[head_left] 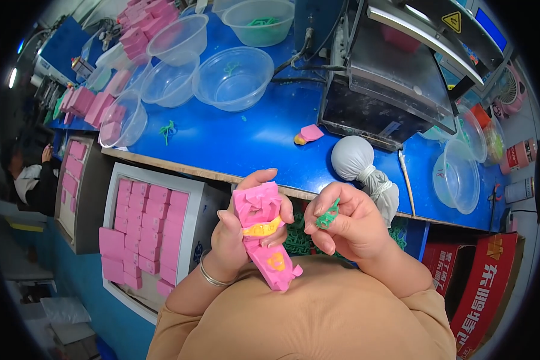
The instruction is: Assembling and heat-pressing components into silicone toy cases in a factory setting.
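My left hand point(224, 240) holds a pink rubber mould point(269, 268), its fingers wrapped round the piece in front of my chest. The mould is parted into an upper and a lower portion, with yellow patches on both and a hollow in the upper one. To the right, my right hand point(361, 233) pinches a small green wax piece point(327, 218) between thumb and fingers, apart from the mould. Beyond the hands, a small pink and yellow piece point(309, 134) lies on the blue table point(222, 141).
At the left stands a white-rimmed box point(109, 207) of pink blocks. See-through bowls point(233, 81) line the back, some with green pieces. A black machine point(366, 105) sits back right, near a tied white pouch point(353, 159) and a brush point(407, 180). A person point(39, 180) is far left.
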Demonstrator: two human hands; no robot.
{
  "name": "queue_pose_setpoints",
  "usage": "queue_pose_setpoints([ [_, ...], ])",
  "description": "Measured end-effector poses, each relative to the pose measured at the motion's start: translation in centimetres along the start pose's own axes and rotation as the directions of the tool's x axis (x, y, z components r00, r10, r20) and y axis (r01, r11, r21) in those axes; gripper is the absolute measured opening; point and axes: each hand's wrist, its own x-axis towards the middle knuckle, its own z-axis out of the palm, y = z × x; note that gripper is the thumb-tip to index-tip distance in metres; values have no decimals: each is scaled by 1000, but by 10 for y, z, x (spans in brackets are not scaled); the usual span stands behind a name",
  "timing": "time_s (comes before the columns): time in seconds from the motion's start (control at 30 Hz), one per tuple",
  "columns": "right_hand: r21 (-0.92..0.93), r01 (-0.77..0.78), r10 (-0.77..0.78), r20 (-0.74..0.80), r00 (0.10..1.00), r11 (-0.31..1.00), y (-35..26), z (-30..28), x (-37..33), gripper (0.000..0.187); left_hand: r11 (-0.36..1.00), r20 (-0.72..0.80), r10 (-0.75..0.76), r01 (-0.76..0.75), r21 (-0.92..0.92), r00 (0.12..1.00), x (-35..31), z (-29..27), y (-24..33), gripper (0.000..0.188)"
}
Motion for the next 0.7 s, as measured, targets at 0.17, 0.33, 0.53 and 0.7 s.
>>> queue_pose_setpoints([
  [0.17,80,-22,20,23,1000,997,0,-1,1,8,1000,3,-5,5,-30,1000,-1,1,-1,84],
  [0.33,174,-35,23,71,997,984,2,-1,1,10,1000,5,-2,2,25,1000,-3,5,2,84],
  [0.53,148,-32,15,110,994,988,4,-3,1,11,993,22,-22,19,120,1000,-3,11,9,84],
  [0.7,141,35,-55,143,988,989,7,-5,0,7,996,41,-43,39,86,998,-4,10,9,85],
])
